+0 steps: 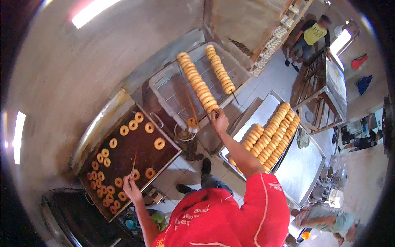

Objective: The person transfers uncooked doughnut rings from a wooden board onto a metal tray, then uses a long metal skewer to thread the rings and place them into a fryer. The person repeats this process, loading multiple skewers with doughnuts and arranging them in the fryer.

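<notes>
My left hand [131, 190] pinches a thin stick [134, 162] over the wide fryer [129, 158] of dark oil. Many ring doughnuts [159, 143] float there, most of them gathered at its left side. One browned doughnut lies right by my left fingers. My right hand [219, 121] is closed on the near end of a rod strung with a long row of doughnuts [197, 82]. That row lies over the clear draining tub [158, 88], with a second strung row [220, 69] beside it. A single doughnut [191, 122] sits in a small strainer [185, 133] at the tub's near corner.
Right of me, a metal tray [271, 101] bears several stacked rows of doughnuts [273, 136], next to a bare tray [302, 171]. A shelf rack [271, 47] with pale rings stands at the back. One person [314, 33] is near a table [335, 88]; others are at right.
</notes>
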Tool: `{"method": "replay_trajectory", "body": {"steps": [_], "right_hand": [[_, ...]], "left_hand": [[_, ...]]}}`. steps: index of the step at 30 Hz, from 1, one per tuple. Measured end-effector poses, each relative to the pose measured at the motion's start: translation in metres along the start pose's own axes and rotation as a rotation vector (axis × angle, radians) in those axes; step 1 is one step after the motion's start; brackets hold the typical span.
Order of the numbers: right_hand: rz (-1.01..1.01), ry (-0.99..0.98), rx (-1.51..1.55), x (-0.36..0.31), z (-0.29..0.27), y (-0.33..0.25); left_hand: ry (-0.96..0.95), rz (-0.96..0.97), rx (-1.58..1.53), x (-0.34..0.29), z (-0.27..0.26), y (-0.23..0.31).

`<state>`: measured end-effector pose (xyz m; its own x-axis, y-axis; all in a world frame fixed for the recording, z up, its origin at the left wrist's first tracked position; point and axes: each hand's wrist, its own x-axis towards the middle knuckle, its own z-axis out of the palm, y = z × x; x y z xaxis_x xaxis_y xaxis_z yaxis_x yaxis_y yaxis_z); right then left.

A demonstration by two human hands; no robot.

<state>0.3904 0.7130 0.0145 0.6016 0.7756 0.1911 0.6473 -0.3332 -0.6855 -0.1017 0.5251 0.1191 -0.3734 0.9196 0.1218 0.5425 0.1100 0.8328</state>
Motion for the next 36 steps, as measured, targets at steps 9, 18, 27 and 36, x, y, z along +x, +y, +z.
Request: {"method": "replay_trajectory", "body": {"steps": [9,18,27,36], "right_hand": [[-0.007,0.116,-0.27,0.118,0.034,0.069],[-0.357,-0.093,-0.142,0.032,0.031,0.021],[-0.297,-0.078,0.065,0.019,0.04,0.015],[-0.373,-0.648,-0.329,-0.197,-0.17,-0.08]], "left_hand": [[0.01,-0.113,0.02,0.005,0.039,0.063],[0.049,-0.189,0.007,0.004,0.056,0.065],[-0.238,-0.019,0.245,0.033,0.07,0.003],[-0.652,0.099,0.723,0.056,0.059,-0.089]]}}
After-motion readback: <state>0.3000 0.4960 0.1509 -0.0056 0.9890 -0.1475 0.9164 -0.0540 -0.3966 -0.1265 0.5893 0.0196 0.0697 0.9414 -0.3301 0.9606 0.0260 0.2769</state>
